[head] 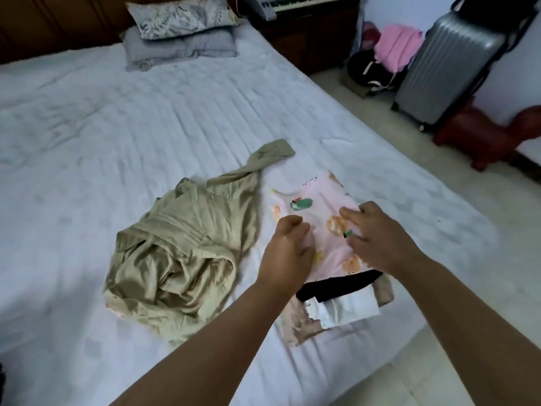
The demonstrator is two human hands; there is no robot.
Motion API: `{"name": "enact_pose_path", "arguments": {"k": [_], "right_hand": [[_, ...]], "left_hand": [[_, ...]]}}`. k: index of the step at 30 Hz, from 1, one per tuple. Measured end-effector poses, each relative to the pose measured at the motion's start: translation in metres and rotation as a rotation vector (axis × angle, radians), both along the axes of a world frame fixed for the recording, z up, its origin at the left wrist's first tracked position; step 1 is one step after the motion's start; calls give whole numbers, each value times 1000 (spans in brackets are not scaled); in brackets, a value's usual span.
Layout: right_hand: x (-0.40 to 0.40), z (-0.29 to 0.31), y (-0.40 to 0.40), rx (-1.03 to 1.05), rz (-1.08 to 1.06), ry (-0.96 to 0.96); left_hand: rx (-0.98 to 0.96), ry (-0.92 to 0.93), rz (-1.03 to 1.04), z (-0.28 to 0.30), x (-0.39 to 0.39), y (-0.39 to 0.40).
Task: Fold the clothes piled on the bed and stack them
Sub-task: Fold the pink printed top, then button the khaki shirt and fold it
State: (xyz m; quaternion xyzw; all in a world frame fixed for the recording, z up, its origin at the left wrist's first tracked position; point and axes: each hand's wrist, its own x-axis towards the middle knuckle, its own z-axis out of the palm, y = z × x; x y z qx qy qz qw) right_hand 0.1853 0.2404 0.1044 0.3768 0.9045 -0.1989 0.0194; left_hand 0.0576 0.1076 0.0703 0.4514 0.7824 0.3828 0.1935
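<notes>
A folded pink printed garment [319,206] lies on top of a small stack near the bed's right edge. Under it show a black piece [336,285], a white piece [351,312] and a beige piece [298,326]. My left hand [288,250] rests on the pink garment's left part with its fingers curled; whether it pinches the cloth I cannot tell. My right hand [377,232] lies flat on the garment's right part, fingers spread and straight. A crumpled olive-beige garment [181,253] lies unfolded to the left of the stack, one sleeve stretched toward the far side.
The bed [117,127] has a pale quilted cover and two pillows [178,33] at its head. Right of the bed on the floor stand a grey suitcase [445,68], a red stool [483,136], bags with pink cloth [395,48] and a keyboard [298,4] on a dark cabinet.
</notes>
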Motion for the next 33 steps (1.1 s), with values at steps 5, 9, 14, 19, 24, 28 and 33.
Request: {"name": "enact_pose_path", "arguments": {"k": [5, 9, 14, 19, 24, 28, 33], "right_hand": [[44, -48, 17, -73, -84, -281], [59, -77, 10, 9, -18, -351], [40, -88, 0, 22, -20, -222], [-27, -95, -38, -53, 163, -55], [-93, -137, -97, -148, 390, 13], [-130, -184, -136, -199, 496, -109], [-155, -251, -159, -181, 555, -149]], "left_hand": [[-356, -30, -158, -55, 40, 16], [-468, 2, -215, -86, 42, 7], [-349, 24, -150, -95, 19, -5], [-441, -10, 97, -122, -35, -59], [-664, -49, 281, -164, -83, -146], [-768, -63, 338, -194, -105, -199], [-608, 107, 337, -237, -113, -217]]}}
